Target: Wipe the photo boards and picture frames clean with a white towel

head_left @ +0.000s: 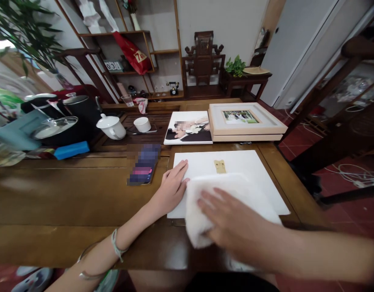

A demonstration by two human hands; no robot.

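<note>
A white board [202,162] lies flat on the wooden table in front of me, with a small tan piece [220,166] bearing two dark spots near its far edge. My left hand [175,182] rests on the board's left edge, fingers stretched out and holding nothing. Over the near part of the board spreads a thick white cloth [194,211], one end hanging past the near edge. My right hand [232,215], smeared by motion, presses on this cloth and has hold of it; its thumb is hidden.
Behind the board lie a photo panel [190,136] and stacked light frames [248,132]. A phone [144,164] is left of my left hand. Farther left stand a lidded white cup [110,126], a small white bowl [142,124], a blue block [72,150] and a black pot [57,132].
</note>
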